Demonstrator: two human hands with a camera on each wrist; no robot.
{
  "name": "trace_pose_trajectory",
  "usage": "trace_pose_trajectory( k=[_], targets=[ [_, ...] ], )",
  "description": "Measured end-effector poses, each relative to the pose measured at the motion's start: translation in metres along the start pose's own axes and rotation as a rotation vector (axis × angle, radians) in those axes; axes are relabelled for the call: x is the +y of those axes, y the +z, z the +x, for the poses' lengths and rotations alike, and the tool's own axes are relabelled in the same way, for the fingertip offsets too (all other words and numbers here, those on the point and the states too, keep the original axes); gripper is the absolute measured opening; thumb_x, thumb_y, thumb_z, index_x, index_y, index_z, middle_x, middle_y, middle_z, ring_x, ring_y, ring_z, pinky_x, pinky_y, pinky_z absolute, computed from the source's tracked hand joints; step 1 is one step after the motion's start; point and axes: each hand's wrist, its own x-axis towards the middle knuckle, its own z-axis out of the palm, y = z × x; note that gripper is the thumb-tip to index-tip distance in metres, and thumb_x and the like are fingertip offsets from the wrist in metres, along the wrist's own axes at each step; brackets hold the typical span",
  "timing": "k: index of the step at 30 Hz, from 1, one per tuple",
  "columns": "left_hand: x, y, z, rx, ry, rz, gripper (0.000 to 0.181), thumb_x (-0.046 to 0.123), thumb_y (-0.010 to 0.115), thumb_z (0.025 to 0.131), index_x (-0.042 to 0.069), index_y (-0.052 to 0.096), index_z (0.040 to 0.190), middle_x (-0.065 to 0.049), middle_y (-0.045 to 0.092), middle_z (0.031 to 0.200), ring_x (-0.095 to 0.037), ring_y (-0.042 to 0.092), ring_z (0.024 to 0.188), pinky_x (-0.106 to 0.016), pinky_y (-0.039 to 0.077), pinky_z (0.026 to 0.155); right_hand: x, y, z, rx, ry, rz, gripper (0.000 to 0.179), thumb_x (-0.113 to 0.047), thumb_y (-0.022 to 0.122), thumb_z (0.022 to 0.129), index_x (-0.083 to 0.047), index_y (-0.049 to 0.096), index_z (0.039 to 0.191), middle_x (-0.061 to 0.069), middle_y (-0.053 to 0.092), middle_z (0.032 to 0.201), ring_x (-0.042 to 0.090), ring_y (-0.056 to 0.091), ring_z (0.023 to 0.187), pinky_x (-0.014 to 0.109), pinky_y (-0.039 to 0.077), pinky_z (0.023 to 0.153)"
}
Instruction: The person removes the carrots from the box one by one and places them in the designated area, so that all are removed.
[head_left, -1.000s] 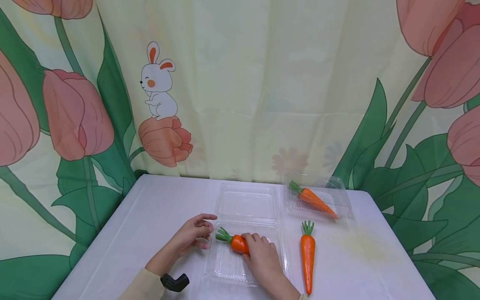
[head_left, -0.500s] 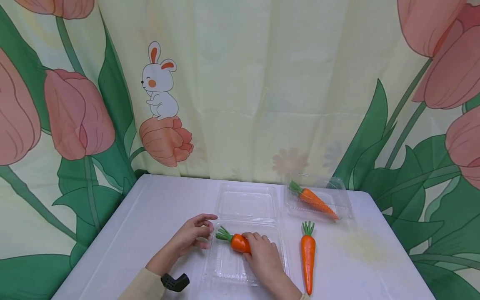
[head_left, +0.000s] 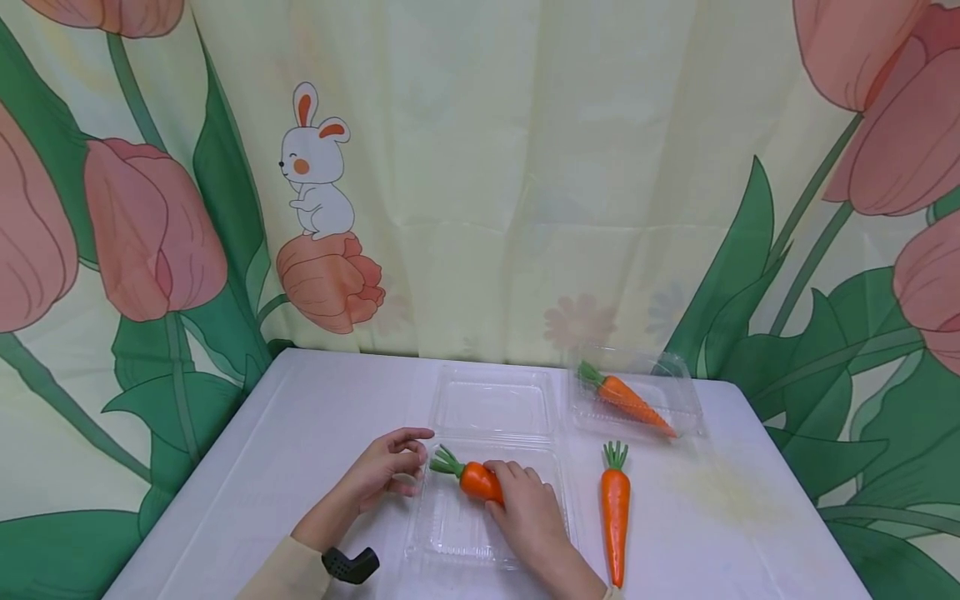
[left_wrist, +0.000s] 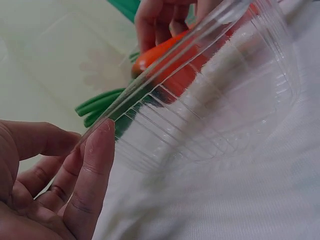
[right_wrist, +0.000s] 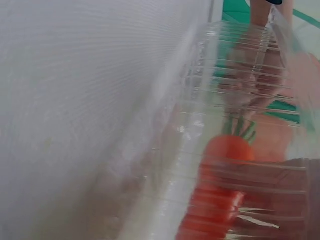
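A clear plastic clamshell container (head_left: 453, 533) lies on the table with its lid (head_left: 493, 406) folded back, away from me. My left hand (head_left: 382, 473) pinches the rim on the left side, as the left wrist view shows between thumb and fingers. Over the base, my right hand (head_left: 531, 510) holds an orange carrot (head_left: 477, 480) by its body. Its green stalks (left_wrist: 100, 106) point left, and the palm hides its tapered end. Through the ribbed wall the right wrist view shows the same carrot (right_wrist: 217, 185); whether it touches the bottom I cannot tell.
Another carrot (head_left: 616, 521) lies on the white tablecloth (head_left: 720, 517) to the right of the container, stalks away from me. At the back right, a clear container (head_left: 678, 392) has a carrot (head_left: 628, 400) inside it. A printed curtain (head_left: 480, 183) hangs behind the table.
My right hand has shifted the carrot very slightly away from me over the container base. The left hand stays at the rim, and the other carrots have not moved.
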Motion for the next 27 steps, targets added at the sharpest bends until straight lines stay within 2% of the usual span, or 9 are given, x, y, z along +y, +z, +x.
trace_pose_trajectory(
  k=[8,17,27],
  targets=[
    [0.001,0.002,0.0,0.027,0.0,0.014,0.049,0.007,0.065,0.094,0.006,0.057,0.142,-0.007,0.059,0.103,-0.018,0.064,0.077,-0.031,0.061,0.062,-0.002,-0.008,0.001,0.02,-0.018,0.017,0.048,-0.017,0.088,0.081,-0.017,0.068,0.124,0.002,0.071,0.113,0.021,0.062,0.092,0.04,0.051,0.072],
    [0.002,0.003,-0.001,0.033,-0.001,0.01,0.049,0.007,0.065,0.094,0.007,0.057,0.142,-0.008,0.059,0.105,-0.019,0.064,0.077,-0.03,0.06,0.061,-0.002,-0.016,0.002,0.082,-0.041,0.011,0.046,-0.018,0.088,0.08,-0.017,0.068,0.122,0.001,0.072,0.111,0.021,0.062,0.089,0.039,0.051,0.07],
    [0.0,0.003,0.0,0.034,0.001,0.008,0.049,0.007,0.066,0.094,0.007,0.057,0.143,-0.008,0.059,0.104,-0.019,0.065,0.077,-0.031,0.061,0.061,-0.005,-0.027,0.0,0.055,-0.011,0.011,0.049,-0.019,0.088,0.08,-0.017,0.067,0.125,0.002,0.072,0.111,0.019,0.062,0.088,0.041,0.055,0.074]
  ],
)
